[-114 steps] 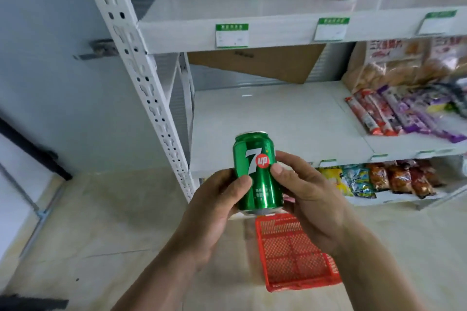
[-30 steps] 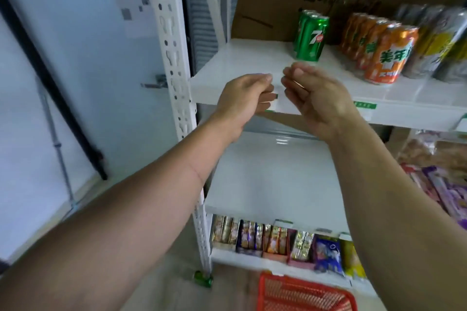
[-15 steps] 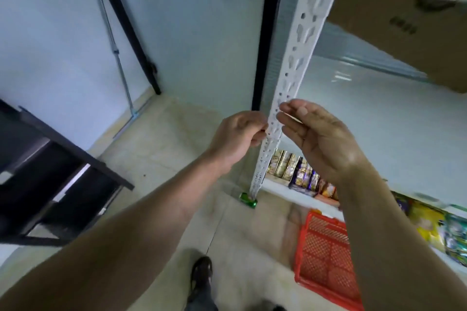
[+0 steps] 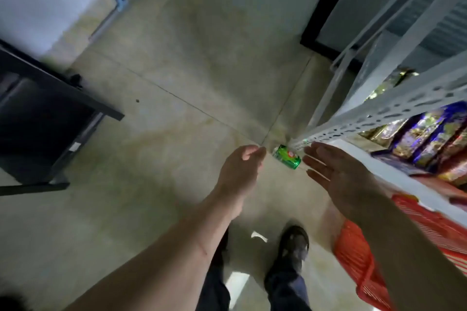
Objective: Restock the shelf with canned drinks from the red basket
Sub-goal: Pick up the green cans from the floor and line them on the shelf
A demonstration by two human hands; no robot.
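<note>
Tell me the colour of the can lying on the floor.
Green, with a red-and-white logo; head view shows the can.

Below me a green can (image 4: 286, 156) with a small red and white mark lies on the beige, faintly marbled floor (image 4: 177, 78), crossed by thin dark seams. The shelf (image 4: 394, 106) frame is white, punched with rows of small slots. Its snack packets (image 4: 427, 139) show shiny blue, purple and gold. The basket (image 4: 353, 260) is red-orange mesh. My shoes (image 4: 294, 245) are black, my trousers dark blue. The furniture (image 4: 45, 118) to my left is black.
</note>
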